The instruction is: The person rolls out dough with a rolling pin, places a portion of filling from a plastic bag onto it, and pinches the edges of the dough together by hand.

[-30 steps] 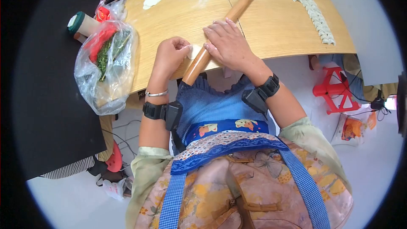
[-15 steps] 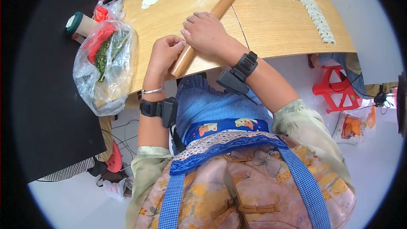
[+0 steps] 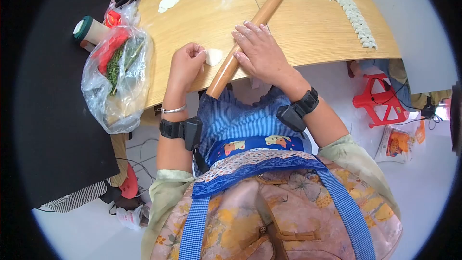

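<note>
I see left hand (image 3: pixel 185 65) fingers pinching dough wrapper (image 3: pixel 213 57) edge — soft, thin, tears easily; right hand (image 3: pixel 257 50) flat, fingers spread on stiff rolling pin (image 3: pixel 245 36), worktop (image 3: pixel 308 24) floury.

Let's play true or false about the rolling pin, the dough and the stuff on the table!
1. The right hand lies flat on the rolling pin. True.
2. The left hand holds a knife. False: it pinches a small dough round beside the pin.
3. A plastic bag with greens sits at the table's left edge. True.
4. The row of dumplings lies right under the left hand. False: it runs along the far right of the table.
5. The rolling pin is metal. False: it looks wooden.
</note>
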The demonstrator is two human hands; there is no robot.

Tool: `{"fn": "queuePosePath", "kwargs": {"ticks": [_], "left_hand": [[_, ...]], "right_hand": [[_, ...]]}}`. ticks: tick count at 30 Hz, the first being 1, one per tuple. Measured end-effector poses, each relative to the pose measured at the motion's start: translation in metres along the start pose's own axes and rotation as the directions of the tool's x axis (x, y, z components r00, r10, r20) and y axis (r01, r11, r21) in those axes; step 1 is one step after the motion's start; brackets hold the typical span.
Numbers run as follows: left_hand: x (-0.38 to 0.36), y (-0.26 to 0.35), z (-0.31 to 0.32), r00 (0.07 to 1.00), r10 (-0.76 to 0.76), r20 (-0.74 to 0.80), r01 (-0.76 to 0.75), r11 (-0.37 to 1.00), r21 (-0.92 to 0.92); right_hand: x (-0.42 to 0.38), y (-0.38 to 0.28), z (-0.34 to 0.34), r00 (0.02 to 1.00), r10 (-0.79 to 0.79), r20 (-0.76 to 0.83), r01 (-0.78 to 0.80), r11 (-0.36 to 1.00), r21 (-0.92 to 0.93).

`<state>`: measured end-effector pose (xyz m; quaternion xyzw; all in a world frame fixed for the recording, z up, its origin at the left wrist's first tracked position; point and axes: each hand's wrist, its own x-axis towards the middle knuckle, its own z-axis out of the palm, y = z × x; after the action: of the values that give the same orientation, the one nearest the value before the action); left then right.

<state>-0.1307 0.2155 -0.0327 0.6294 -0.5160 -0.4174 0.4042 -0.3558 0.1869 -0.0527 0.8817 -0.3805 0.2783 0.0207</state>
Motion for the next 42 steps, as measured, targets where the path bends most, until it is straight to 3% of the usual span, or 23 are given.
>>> {"fn": "queuePosePath", "kwargs": {"ticks": [2, 14, 18, 21, 23, 27, 32, 38, 42], "left_hand": [[-0.003, -0.004, 0.001, 1.000, -0.011, 0.019, 0.012, 0.998, -0.069], [-0.004, -0.005, -0.002, 0.999, -0.037, 0.008, 0.037, 0.996, -0.076], [-0.005, -0.006, -0.003, 0.999, -0.042, 0.013, 0.043, 0.995, -0.086], [-0.006, -0.007, -0.004, 0.999, -0.047, 0.025, 0.050, 0.993, -0.108], [-0.006, -0.010, -0.003, 1.000, -0.007, -0.002, 0.007, 0.995, -0.096], [-0.007, -0.011, 0.001, 0.999, 0.033, -0.038, -0.036, 0.996, -0.086], [-0.008, -0.008, 0.006, 0.996, 0.044, -0.074, -0.060, 0.974, -0.220], [-0.004, -0.010, 0.005, 0.997, 0.064, -0.050, -0.066, 0.996, -0.055], [-0.003, -0.009, 0.000, 1.000, 0.017, -0.018, -0.018, 0.997, -0.076]], "right_hand": [[0.004, -0.002, 0.004, 1.000, -0.002, 0.023, 0.002, 1.000, -0.031], [0.069, -0.013, 0.027, 0.991, -0.110, 0.081, 0.111, 0.994, -0.019], [0.068, -0.012, 0.030, 0.993, -0.104, 0.047, 0.106, 0.994, -0.031], [0.047, -0.008, 0.016, 0.990, -0.041, 0.137, 0.036, 0.999, 0.036], [0.027, -0.002, 0.013, 0.998, 0.000, 0.068, -0.001, 1.000, 0.024], [0.007, 0.009, -0.002, 0.996, 0.008, 0.090, -0.015, 0.997, 0.077], [0.009, 0.009, -0.001, 0.995, 0.003, 0.096, -0.009, 0.998, 0.060], [0.027, -0.002, 0.009, 0.996, -0.002, 0.086, 0.000, 1.000, 0.014], [0.053, -0.011, 0.015, 0.995, -0.030, 0.097, 0.030, 1.000, 0.003]]}}
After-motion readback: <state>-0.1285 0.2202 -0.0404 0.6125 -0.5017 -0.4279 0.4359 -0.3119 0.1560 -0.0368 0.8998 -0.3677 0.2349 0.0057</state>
